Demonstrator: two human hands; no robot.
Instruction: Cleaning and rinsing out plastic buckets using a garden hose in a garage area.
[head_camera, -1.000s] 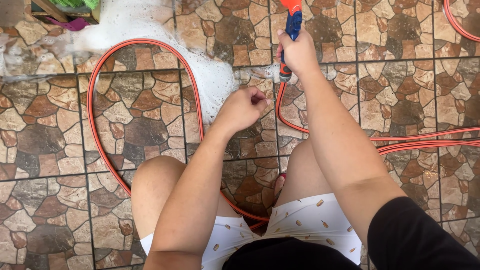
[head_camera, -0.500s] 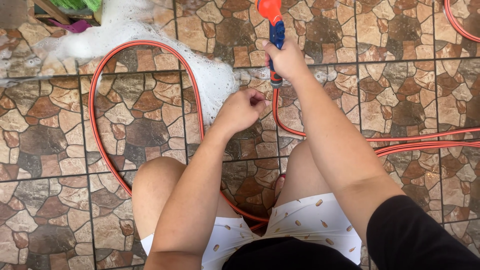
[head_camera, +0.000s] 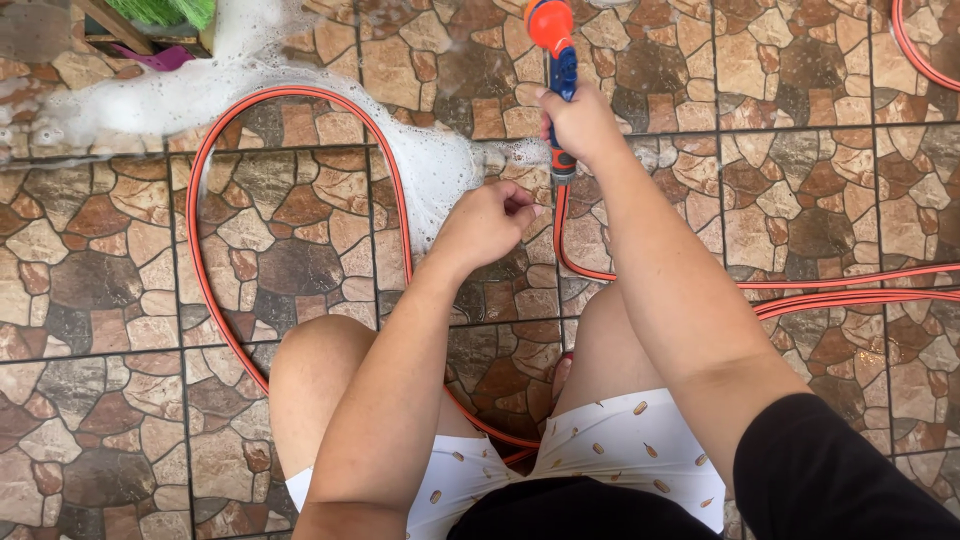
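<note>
Right hand: your right hand (head_camera: 580, 122) was wrapped tight around the handle of the spray nozzle (head_camera: 556, 60), fingers curled closed, a full fist grip on it.
Nozzle: the blue body rose out of the top of that grip and ended in an orange head, just beyond your knuckles and pointing away from you; the orange collar at its foot showed just below the heel of the grip.
Hose: the orange hose (head_camera: 300, 105) left the collar right under the grip, ran back toward your knees, passed between your legs and swung out in a wide loop well to the left of the grip. More runs of the same hose lay far to the right of it.
Left hand: your left hand (head_camera: 487, 222) hung nearer to you than the gripping hand and a little to its left, fingers folded loosely into the palm. It pinched nothing that could be seen and touched neither nozzle nor hose.
Foam: white foam (head_camera: 430, 165) spread on the floor (head_camera: 800, 190) just left of the grip, trailing off to the far left.
Floor: wet stone-pattern tiles lay under everything.
</note>
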